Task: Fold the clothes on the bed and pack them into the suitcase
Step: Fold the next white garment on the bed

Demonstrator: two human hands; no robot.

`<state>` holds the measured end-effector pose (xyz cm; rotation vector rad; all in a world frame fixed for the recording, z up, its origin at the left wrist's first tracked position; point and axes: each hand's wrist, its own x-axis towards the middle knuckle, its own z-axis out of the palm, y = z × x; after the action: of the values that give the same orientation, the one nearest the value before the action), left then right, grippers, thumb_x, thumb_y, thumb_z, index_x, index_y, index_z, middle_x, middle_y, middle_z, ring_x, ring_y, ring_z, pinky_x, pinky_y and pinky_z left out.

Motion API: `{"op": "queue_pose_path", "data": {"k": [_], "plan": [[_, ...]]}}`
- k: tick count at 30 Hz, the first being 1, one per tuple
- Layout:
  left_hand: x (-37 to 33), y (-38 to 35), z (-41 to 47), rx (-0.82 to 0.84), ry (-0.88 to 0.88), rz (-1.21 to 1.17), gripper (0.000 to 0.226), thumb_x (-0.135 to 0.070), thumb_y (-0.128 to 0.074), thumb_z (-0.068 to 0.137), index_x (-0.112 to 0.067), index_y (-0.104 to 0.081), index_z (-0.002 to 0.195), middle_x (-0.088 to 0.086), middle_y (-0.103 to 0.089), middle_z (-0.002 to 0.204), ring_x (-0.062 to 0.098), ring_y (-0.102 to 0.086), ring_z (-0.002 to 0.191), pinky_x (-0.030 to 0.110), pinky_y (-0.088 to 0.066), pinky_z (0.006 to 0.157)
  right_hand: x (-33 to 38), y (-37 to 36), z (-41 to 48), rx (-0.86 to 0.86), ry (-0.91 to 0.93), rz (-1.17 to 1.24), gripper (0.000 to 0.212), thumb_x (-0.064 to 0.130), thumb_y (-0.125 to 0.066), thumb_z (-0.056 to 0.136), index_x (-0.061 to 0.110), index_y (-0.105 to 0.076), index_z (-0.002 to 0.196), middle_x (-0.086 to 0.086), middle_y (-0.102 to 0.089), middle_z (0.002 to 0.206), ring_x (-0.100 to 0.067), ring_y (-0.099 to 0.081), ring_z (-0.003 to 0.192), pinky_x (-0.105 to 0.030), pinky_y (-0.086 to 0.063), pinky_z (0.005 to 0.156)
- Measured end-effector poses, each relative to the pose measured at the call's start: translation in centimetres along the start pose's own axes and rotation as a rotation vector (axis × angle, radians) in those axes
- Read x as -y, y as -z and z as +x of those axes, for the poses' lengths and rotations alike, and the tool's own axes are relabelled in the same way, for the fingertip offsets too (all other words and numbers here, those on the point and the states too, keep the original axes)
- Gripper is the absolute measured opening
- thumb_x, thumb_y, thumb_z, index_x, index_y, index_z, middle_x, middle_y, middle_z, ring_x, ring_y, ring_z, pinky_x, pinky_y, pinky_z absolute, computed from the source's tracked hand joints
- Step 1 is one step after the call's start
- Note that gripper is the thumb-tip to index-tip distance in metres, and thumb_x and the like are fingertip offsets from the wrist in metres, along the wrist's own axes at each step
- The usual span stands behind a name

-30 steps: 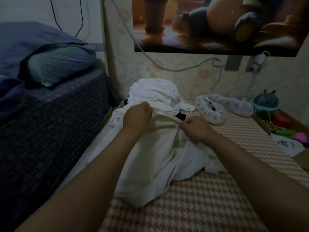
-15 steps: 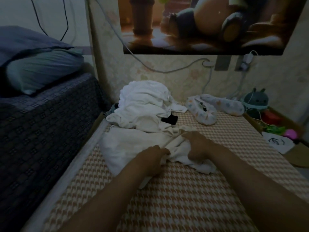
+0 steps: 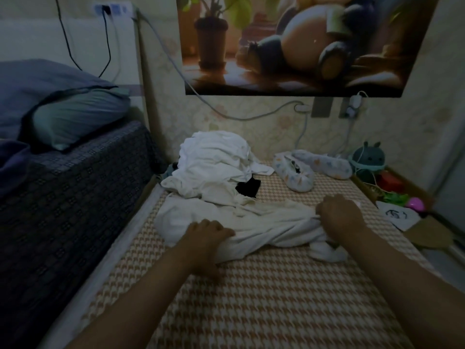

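Note:
A cream-white garment [image 3: 266,222] lies crumpled across the checked bed cover [image 3: 264,311]. My left hand [image 3: 203,238] grips its near left edge, fingers curled into the cloth. My right hand [image 3: 339,215] grips the garment's right end, bunching the fabric. Behind them a pile of white clothes [image 3: 216,162] with a black piece [image 3: 247,187] sits against the wall. No suitcase is in view.
A dark patterned bed [image 3: 63,197] with a grey-blue pillow [image 3: 75,117] rises on the left. Patterned slippers [image 3: 299,175] lie at the back right. A round plush toy [image 3: 368,158], paper and small coloured things line the right edge. Cables hang on the wall.
The garment was held up in front of the pile, then pulled toward me and laid down. My hands have now spread apart, stretching it sideways across the bed.

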<state>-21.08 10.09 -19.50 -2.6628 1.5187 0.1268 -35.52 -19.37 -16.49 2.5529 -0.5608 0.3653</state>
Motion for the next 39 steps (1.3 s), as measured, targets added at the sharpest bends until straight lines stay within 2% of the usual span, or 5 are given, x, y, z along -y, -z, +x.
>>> {"op": "queue_pose_path", "data": {"k": [7,16,23,28,39], "plan": [[-0.2,0.7,0.6,-0.406,0.001,-0.167,0.041,-0.033,-0.047,0.096,-0.008,-0.060,0.127,0.015,-0.064,0.122,0.031,-0.064,0.109,0.035,-0.050,0.091,4.9,1.7,-2.4,0.506,0.339,0.492,0.093,0.038,-0.068,0.081,0.040,-0.008,0.153,0.001,-0.009,0.162,-0.022,-0.009,0.148,-0.042,-0.010,0.119],[-7.0,6.1,-0.1,0.844,-0.003,-0.863,0.036,-0.033,-0.052,0.098,-0.011,-0.060,0.126,0.006,-0.070,0.097,0.021,-0.068,0.077,0.028,-0.058,0.065,3.5,1.0,-2.5,1.214,0.185,0.435,0.020,0.022,-0.067,0.088,0.008,-0.068,0.103,-0.011,-0.066,0.111,-0.024,-0.064,0.091,-0.037,-0.052,0.089],[-2.4,2.4,9.5,-0.179,0.079,-0.513,0.030,-0.006,-0.051,0.093,-0.016,-0.062,0.119,0.006,-0.066,0.114,0.019,-0.063,0.099,0.019,-0.046,0.076,3.3,-1.4,2.5,0.328,-0.100,0.886,0.026,0.008,-0.053,0.089,0.022,-0.071,0.099,0.000,-0.066,0.109,-0.016,-0.062,0.104,-0.023,-0.047,0.086],[-0.4,-1.0,15.3,-0.105,-0.002,-0.240,0.066,-0.022,-0.062,0.090,-0.023,-0.030,0.149,0.005,-0.035,0.150,0.030,-0.034,0.138,0.044,-0.033,0.110,5.0,-6.5,4.6,0.329,-0.154,0.673,0.058,0.038,-0.043,0.099,0.019,-0.026,0.150,-0.013,-0.042,0.143,-0.031,-0.044,0.127,-0.041,-0.036,0.105],[0.3,-1.6,22.4,-0.437,0.118,-0.443,0.031,-0.032,-0.040,0.101,-0.017,-0.057,0.121,0.010,-0.063,0.121,0.032,-0.057,0.112,0.038,-0.044,0.092,0.9,-14.1,7.2,0.255,-0.539,0.827,0.046,0.043,-0.038,0.100,0.006,-0.061,0.116,-0.016,-0.059,0.124,-0.034,-0.055,0.113,-0.039,-0.044,0.097]]}}
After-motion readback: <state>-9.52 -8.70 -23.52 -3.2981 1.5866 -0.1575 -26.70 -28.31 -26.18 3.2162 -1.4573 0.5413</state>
